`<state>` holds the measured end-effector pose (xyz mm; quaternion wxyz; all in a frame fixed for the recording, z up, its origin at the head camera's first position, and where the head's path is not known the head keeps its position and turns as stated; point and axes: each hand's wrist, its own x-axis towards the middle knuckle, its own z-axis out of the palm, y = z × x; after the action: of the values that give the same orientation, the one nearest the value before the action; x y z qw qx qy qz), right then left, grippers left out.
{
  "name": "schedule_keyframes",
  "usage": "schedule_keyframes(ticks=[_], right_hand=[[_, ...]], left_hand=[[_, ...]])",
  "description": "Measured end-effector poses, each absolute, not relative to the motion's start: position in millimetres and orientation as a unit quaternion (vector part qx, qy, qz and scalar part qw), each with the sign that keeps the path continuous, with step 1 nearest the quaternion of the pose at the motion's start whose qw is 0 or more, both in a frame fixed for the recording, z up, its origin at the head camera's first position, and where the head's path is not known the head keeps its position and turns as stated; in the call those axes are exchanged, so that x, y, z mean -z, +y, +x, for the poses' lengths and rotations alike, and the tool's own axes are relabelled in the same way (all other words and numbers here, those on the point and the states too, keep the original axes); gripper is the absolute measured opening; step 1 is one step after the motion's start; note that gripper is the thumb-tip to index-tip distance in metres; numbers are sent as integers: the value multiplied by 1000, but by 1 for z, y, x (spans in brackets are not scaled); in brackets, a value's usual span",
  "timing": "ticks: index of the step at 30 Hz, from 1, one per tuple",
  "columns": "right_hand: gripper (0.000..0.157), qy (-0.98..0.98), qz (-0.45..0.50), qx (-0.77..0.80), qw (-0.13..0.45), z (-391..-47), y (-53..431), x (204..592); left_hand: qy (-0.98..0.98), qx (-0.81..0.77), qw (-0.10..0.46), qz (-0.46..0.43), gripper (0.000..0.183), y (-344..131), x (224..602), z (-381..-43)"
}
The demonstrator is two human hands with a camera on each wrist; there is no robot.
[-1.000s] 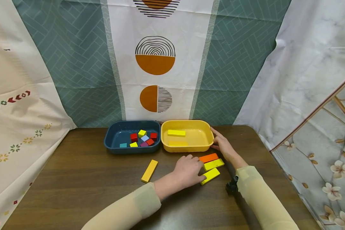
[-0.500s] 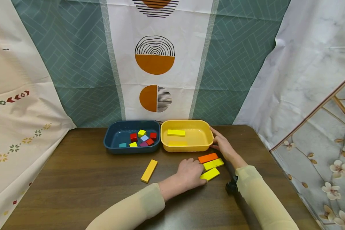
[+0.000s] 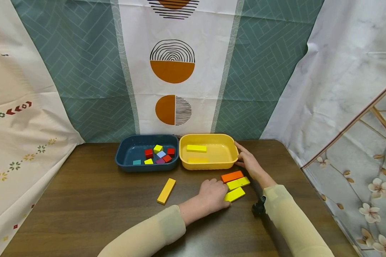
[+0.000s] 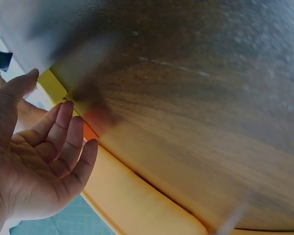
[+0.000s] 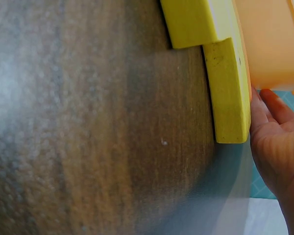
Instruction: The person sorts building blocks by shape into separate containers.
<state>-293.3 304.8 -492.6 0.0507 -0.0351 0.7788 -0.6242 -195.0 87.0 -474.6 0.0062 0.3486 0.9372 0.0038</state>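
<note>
In the head view my left hand [image 3: 213, 195] lies at the near yellow block [image 3: 234, 194], thumb and forefinger at its left end. The left wrist view shows the same yellow block [image 4: 52, 85] between the thumb and forefinger tips. Beyond it sit another yellow block [image 3: 238, 183] and an orange block [image 3: 232, 176], side by side. My right hand [image 3: 252, 166] touches the right end of the yellow tray [image 3: 226, 166] with extended fingers. Inside that tray are two yellow blocks, one at the back [image 3: 196, 148] and one at the front.
A dark blue tray [image 3: 125, 166] holding several small coloured cubes adjoins the yellow tray on the left. One yellow-orange block [image 3: 166, 191] lies alone on the brown table [image 3: 93, 200]. Patterned cloths hang behind and at both sides.
The left hand has shifted slightly right, and its thumb has come in against the left end of the near yellow block. The right hand stays at the tray.
</note>
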Motion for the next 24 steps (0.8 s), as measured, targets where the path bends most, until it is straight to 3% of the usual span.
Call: schedule_keyframes(ticks=[24], right_hand=[[67,778,-32,626,49,-295,305,494]], left_hand=[[932,-15,18,361,28,83,475,-197]])
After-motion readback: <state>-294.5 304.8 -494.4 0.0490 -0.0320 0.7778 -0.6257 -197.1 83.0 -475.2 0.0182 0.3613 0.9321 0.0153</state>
